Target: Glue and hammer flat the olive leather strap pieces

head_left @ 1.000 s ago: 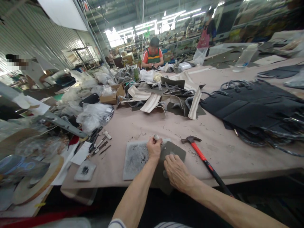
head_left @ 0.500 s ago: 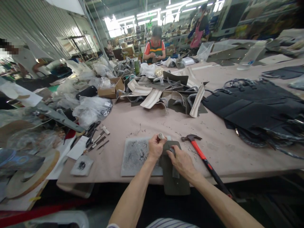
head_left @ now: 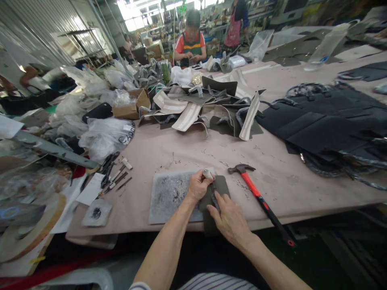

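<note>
My left hand (head_left: 198, 188) is closed round a small tool (head_left: 208, 174) with a pale rounded top, held upright on a dark olive leather piece (head_left: 219, 186). That piece lies partly on a grey, pitted cutting pad (head_left: 167, 195) near the table's front edge. My right hand (head_left: 228, 217) presses down on the leather piece, its fingers pinching a small grey strip (head_left: 215, 199) against it. A hammer (head_left: 260, 199) with a red and black handle lies just right of my hands.
Several punches and scissors (head_left: 113, 177) lie left of the pad. A heap of cut leather pieces (head_left: 205, 110) is at mid table, black bags (head_left: 326, 125) to the right, plastic bags (head_left: 105, 139) to the left. A person (head_left: 191, 38) works at the far end.
The leather piece has been pulled back up onto the table, under my right hand. My head has tipped down, so everything sits higher in view. My left hand keeps its grip on the tool.
</note>
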`<state>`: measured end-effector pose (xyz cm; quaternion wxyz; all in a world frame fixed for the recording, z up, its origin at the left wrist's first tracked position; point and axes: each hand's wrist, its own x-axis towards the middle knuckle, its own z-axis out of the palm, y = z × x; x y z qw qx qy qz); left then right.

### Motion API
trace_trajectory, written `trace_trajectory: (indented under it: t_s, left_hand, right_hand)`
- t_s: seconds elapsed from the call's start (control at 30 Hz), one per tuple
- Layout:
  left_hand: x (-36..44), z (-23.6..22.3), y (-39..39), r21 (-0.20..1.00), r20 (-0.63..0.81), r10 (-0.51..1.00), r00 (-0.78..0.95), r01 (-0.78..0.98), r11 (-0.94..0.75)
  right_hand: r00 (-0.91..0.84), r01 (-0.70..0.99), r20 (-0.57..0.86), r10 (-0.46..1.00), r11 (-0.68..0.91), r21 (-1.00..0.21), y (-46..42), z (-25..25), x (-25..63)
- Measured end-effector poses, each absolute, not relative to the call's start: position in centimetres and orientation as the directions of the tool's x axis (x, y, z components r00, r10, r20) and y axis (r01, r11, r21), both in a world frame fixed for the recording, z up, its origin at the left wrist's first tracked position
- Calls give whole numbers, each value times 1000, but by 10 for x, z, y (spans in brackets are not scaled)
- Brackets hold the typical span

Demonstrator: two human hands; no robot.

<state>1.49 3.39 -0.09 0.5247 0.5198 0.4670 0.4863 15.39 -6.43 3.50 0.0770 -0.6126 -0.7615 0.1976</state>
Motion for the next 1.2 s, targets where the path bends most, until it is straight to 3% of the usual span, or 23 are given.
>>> trace_trajectory:
  t_s: [0.43,0.6,0.7,0.77,0.83,0.9,0.93,1.07,1.2]
  left_hand:
    - [15,4,30,991,20,994,112,129,-34]
    - [21,3,28,985,58,995,77,160,-69]
    - [29,3,25,974,87,996,16,210,-89]
    - [33,2,24,966,99,995,-32,244,-89]
    - [35,2,24,962,104,993,-63,258,-84]
    - [35,2,22,963,111,992,-53,254,-94]
    - [34,2,21,963,118,992,-39,249,-105]
    - [29,3,16,961,151,988,11,235,-149]
    - [25,3,15,954,166,982,92,236,-184]
  right_hand:
    - [-217,912,-93,972,168,-375,-63,34,152]
    - [-224,847,-90,970,148,-511,-60,40,161]
    - [-154,789,43,987,149,-596,-53,41,188]
    - [-28,850,150,988,102,-517,-46,38,216]
    - [90,935,167,982,-26,-353,-41,33,245]
    - [164,958,53,985,-146,-248,-37,27,270]
    - [195,941,-39,980,-198,-274,-35,25,278]
    - [187,686,-392,901,-405,-604,-26,27,289]
    - [37,499,-505,862,-454,-739,-17,51,271]
